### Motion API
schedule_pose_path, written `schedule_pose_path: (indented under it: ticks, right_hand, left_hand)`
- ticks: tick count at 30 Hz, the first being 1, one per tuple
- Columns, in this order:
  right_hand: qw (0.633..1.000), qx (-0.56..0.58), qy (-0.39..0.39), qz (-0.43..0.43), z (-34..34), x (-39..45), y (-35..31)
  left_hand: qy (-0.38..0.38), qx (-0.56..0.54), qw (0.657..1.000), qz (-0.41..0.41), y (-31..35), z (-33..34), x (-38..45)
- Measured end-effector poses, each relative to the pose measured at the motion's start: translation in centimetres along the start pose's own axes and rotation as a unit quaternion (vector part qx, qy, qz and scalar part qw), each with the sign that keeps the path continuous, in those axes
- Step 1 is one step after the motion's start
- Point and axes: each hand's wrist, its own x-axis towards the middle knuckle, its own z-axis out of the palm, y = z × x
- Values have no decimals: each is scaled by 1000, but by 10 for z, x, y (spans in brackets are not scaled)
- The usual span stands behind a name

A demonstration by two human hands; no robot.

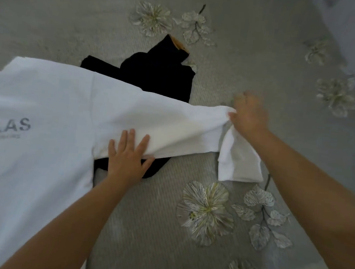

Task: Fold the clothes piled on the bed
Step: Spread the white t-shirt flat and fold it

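White printed cotton shirt (43, 121) on bed (266, 56): left hand (127, 157) spread flat on sleeve; right hand (249, 117) pinching cuff.

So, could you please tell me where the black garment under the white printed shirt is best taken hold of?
Grip the black garment at its exposed far end, coming from beyond the white shirt, probably; its near part is covered by the sleeve that both hands are handling.
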Motion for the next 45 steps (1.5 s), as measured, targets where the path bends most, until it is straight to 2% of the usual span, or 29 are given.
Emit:
schedule_pose_path:
  ticks: [3,6,7,9,11,15,18,20,23,26,28,30,32,34,36,38,41,43,45]
  right_hand:
    - [992,-2,89,-85,37,-46,-12]
    - [998,34,-47,-36,73,-98,-22]
    - [996,70,-54,-3,80,-105,-22]
    - [987,157,-14,37,83,-101,-13]
    - [982,182,47,18,72,-87,10]
    - [990,84,109,13,19,-48,95]
    - [990,-23,73,123,-16,-25,150]
    - [986,-40,32,161,-21,-25,150]
    - [997,6,-12,77,9,-55,110]
    - [993,116,13,-25,52,-106,45]
    - [982,172,-20,-70,74,-141,-9]
    - [968,206,-63,-128,89,-179,-66]
    - [958,226,-90,-149,106,-219,-119]
    - [943,281,-106,-143,116,-261,-166]
    - [925,319,-155,-132,123,-300,-207]
    - [924,317,-177,-119,134,-337,-241]
    - [937,304,-162,-66,147,-379,-286]
    - [942,304,-140,3,152,-394,-311]
    - [941,308,-131,48,152,-400,-328]
  left_hand:
    - [26,-1,1000,15,-3,4,-4]
    - [-1,14,999,34,2,-1,-15]
    - [5,22,999,43,6,-1,-16]
    - [23,10,999,47,14,-1,-16]
    - [34,0,999,32,21,1,-16]
    - [40,15,999,32,41,-3,-12]
    - [12,43,999,18,64,-4,-8]
    - [9,48,999,7,75,-4,-10]
    - [21,37,999,-9,77,-1,-22]
    - [38,-24,999,-24,65,6,-50]
    - [77,-45,996,-22,38,15,-82]
    - [81,-58,994,-44,-4,32,-126]
    - [93,-60,991,-75,-50,49,-178]
    - [109,-72,984,-121,-98,68,-231]
    - [107,-91,973,-182,-143,85,-283]
    - [88,-103,959,-250,-186,105,-333]
    - [65,-136,940,-307,-245,124,-394]
    - [99,-164,921,-340,-278,133,-421]
    - [116,-176,925,-318,-305,138,-434]
